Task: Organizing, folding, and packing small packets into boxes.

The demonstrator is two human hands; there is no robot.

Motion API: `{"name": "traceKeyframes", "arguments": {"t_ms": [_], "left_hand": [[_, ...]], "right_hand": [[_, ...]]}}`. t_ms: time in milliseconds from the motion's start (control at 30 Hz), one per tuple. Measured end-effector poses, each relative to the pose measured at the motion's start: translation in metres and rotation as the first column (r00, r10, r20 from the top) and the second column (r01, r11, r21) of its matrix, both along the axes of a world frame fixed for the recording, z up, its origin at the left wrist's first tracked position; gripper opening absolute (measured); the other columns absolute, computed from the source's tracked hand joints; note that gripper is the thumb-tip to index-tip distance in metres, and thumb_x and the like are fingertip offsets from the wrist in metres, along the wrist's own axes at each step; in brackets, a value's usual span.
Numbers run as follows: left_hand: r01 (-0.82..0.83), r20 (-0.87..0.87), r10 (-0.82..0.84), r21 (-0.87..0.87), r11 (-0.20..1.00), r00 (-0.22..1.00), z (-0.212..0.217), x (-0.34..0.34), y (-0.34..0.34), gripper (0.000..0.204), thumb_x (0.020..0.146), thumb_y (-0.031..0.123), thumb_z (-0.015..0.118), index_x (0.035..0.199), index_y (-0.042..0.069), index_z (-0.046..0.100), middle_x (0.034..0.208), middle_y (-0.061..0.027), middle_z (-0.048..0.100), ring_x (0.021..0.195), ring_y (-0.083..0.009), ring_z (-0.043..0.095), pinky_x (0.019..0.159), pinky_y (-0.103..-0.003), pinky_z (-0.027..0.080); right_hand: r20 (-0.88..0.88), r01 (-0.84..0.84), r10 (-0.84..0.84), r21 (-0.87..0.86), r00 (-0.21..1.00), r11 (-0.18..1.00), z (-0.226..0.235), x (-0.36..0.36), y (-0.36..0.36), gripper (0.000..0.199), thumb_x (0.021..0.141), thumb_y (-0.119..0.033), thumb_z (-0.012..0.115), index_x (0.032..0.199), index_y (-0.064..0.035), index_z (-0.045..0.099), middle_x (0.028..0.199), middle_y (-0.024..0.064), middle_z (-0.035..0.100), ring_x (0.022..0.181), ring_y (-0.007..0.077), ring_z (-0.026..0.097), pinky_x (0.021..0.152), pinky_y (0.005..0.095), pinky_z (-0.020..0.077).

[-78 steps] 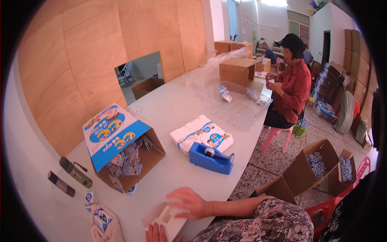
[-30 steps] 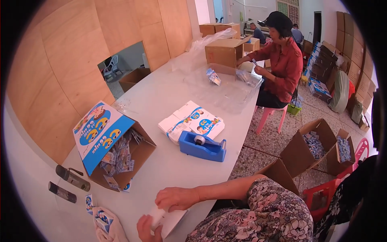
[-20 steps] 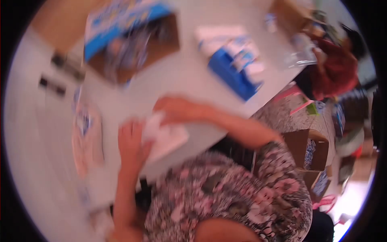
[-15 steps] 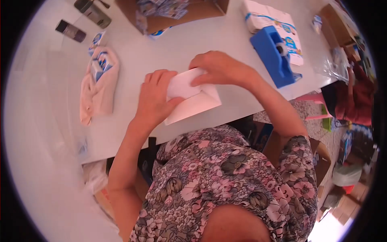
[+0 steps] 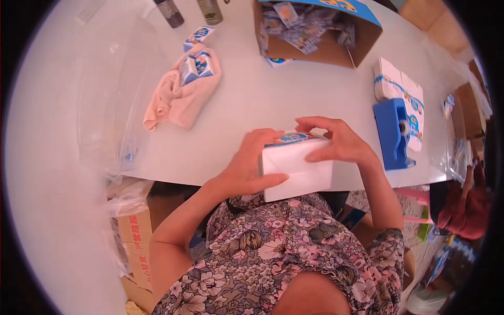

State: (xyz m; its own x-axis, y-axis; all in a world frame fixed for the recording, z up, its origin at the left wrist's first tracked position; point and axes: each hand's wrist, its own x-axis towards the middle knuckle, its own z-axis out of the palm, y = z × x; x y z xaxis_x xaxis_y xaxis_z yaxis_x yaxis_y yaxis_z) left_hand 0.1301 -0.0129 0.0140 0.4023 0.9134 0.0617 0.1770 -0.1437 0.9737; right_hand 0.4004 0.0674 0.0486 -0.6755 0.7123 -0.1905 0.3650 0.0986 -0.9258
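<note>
Close to the table's front edge, I hold a small paper box (image 5: pixel 296 170) between both hands. A plain white face with fold lines points up at me, and a strip of coloured print shows along its far side. My left hand (image 5: pixel 252 165) grips its left end, thumb lying across the white face and fingers behind. At the far right corner, my right hand (image 5: pixel 341 142) pinches it, thumb on the white face and fingers curled over the far edge. The ends of the fingers behind the box are partly hidden.
A blue tape dispenser (image 5: pixel 387 126) stands right, beside flat printed cartons (image 5: pixel 388 81). Behind lies an open cardboard box (image 5: pixel 331 56) of small packets. A pink towel (image 5: pixel 186 102) with little boxes (image 5: pixel 202 63) lies left, bottles (image 5: pixel 211 11) beyond. Another person (image 5: pixel 464 210) is far right.
My view has shifted, so the table things appear farther right. The paper box has been tilted up, its printed far side now showing. Both hands still hold it.
</note>
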Motion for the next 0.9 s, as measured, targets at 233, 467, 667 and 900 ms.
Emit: {"name": "traceKeyframes", "arguments": {"t_ms": [233, 467, 667, 900], "left_hand": [[0.311, -0.282, 0.659, 0.947, 0.076, 0.697, 0.018, -0.058, -0.006, 0.043, 0.075, 0.023, 0.075, 0.116, 0.027, 0.068, 0.126, 0.0042, 0.056, 0.12, -0.0227, 0.046, 0.105, -0.048, 0.034], [0.418, -0.569, 0.727, 0.81, 0.411, 0.386, -0.033, -0.086, -0.014, 0.036, 0.081, 0.029, 0.072, 0.117, 0.025, 0.068, 0.135, 0.0058, 0.056, 0.121, -0.02, 0.046, 0.11, -0.048, 0.021], [0.087, -0.442, 0.684, 0.869, 0.488, 0.58, -0.032, -0.056, 0.024, 0.061, 0.073, 0.032, 0.083, 0.127, 0.015, 0.061, 0.144, -0.0138, 0.046, 0.133, -0.0358, 0.037, 0.11, -0.054, 0.021], [-0.379, -0.111, 0.627, 0.711, 0.593, 0.771, -0.049, -0.027, 0.096, 0.122, 0.058, 0.036, 0.095, 0.152, 0.008, 0.023, 0.154, -0.032, 0.008, 0.139, -0.0492, 0.02, 0.114, -0.06, 0.019]], "right_hand": [[0.067, -0.127, 0.184, 0.933, 0.981, 0.336, 0.02, -0.078, 0.011, 0.076, 0.07, -0.009, 0.081, 0.141, -0.01, 0.054, 0.146, 0.0162, 0.048, 0.132, 0.0341, 0.048, 0.11, 0.0494, 0.0368], [-0.089, -0.067, 0.213, 0.774, 0.973, 0.63, -0.077, -0.055, 0.098, 0.053, 0.077, -0.013, 0.077, 0.128, -0.0088, 0.063, 0.145, 0.0115, 0.051, 0.129, 0.0322, 0.05, 0.114, 0.0508, 0.0329], [-0.05, 0.103, -0.104, 0.79, 0.993, 0.605, -0.057, -0.068, 0.176, 0.041, 0.081, -0.027, 0.079, 0.115, -0.0064, 0.07, 0.135, 0.0136, 0.059, 0.123, 0.0323, 0.054, 0.106, 0.0452, 0.0417], [-0.233, 0.133, 0.065, 0.737, 0.97, 0.662, -0.065, -0.144, 0.12, 0.028, 0.081, -0.022, 0.081, 0.103, -0.0075, 0.071, 0.114, 0.0104, 0.069, 0.104, 0.0316, 0.061, 0.095, 0.0433, 0.0495]]}}
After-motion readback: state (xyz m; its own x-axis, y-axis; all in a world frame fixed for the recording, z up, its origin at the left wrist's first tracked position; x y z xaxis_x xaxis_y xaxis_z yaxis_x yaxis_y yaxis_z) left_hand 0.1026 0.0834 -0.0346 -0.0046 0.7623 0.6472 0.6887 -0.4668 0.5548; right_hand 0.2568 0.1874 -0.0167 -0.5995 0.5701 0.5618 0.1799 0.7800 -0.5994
